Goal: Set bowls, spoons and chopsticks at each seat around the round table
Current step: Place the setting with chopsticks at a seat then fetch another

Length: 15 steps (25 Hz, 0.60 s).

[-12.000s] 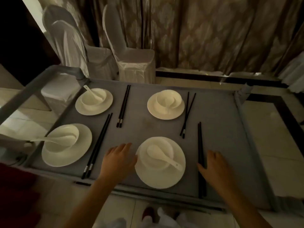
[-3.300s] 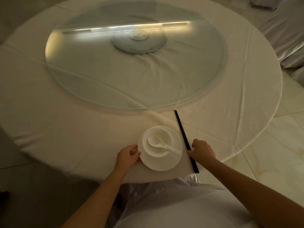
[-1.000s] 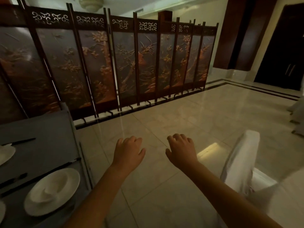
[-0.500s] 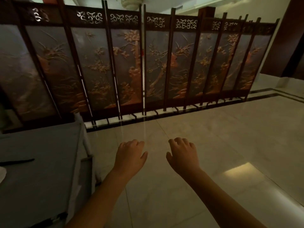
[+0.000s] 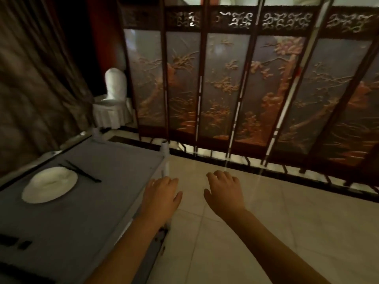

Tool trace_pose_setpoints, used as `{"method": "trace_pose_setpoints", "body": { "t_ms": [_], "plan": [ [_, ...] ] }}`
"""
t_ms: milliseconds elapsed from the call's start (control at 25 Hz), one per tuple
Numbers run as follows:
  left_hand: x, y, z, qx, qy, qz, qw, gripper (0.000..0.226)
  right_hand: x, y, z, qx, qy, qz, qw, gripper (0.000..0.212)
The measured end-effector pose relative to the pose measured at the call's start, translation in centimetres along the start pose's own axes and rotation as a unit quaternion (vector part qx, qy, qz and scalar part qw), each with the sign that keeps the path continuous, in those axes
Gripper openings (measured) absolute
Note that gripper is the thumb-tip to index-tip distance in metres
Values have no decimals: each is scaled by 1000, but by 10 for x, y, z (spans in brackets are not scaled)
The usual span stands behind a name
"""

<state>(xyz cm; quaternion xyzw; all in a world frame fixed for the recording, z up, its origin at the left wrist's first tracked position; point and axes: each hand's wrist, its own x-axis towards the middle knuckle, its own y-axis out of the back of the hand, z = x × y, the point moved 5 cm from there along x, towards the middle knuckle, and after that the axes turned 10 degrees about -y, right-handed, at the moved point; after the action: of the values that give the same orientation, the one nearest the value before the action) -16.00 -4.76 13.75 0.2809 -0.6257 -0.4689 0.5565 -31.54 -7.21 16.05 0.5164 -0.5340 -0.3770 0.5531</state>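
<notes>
A grey service cart point(image 5: 106, 201) fills the lower left of the head view. On its top sits a white bowl on a white saucer point(image 5: 50, 186), blurred, with a pair of black chopsticks point(image 5: 82, 172) lying just beyond it. More dark chopstick ends point(image 5: 15, 241) show at the left edge. My left hand point(image 5: 162, 194) hovers over the cart's right rim, fingers apart, holding nothing. My right hand point(image 5: 224, 191) hangs over the floor tiles beside it, also open and empty. The round table is out of sight.
A dark carved folding screen point(image 5: 256, 89) stands across the back, its feet along the floor. A white-covered chair point(image 5: 111, 99) sits in the far left corner beside heavy curtains point(image 5: 37, 78). Pale floor tiles point(image 5: 266, 222) stretch to the right of the cart.
My view has swung left, so the cart top with a bowl, saucer and chopsticks is back in sight. Both hands stay empty and outstretched; the left one now sits over the cart's rim.
</notes>
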Motion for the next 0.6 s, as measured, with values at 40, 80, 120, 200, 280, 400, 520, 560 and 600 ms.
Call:
{"method": "trace_pose_setpoints", "body": {
  "t_ms": [40, 80, 120, 200, 280, 400, 520, 560, 600],
  "plan": [
    [2, -3, -17, 13, 26, -5, 1000, 26, 16, -8, -15, 10, 25, -6, 1000, 40],
    [4, -5, -35, 22, 52, -9, 998, 25, 31, -17, -32, 19, 51, -12, 998, 40],
    [5, -7, -52, 29, 74, -6, 997, 24, 44, -25, -48, 26, 75, -18, 997, 41],
    [2, -18, -88, 32, 114, -15, 993, 18, 69, -41, -82, 37, 115, -29, 992, 42],
    [-3, -23, -125, 52, 152, -11, 987, 19, 96, -55, -121, 47, 147, -37, 987, 39],
    [-10, -22, -185, 66, 207, -25, 976, 34, 133, -73, -182, 59, 197, -59, 977, 36],
    [-13, -14, -242, 127, 249, -38, 959, 32, 162, -87, -238, 67, 247, -59, 965, 39],
    [-16, -11, -258, 137, 270, -41, 952, 29, 169, -95, -257, 68, 265, -67, 960, 38],
    [-22, -11, -272, 146, 287, -42, 946, 25, 175, -103, -275, 67, 285, -76, 953, 38]
  ]
}}
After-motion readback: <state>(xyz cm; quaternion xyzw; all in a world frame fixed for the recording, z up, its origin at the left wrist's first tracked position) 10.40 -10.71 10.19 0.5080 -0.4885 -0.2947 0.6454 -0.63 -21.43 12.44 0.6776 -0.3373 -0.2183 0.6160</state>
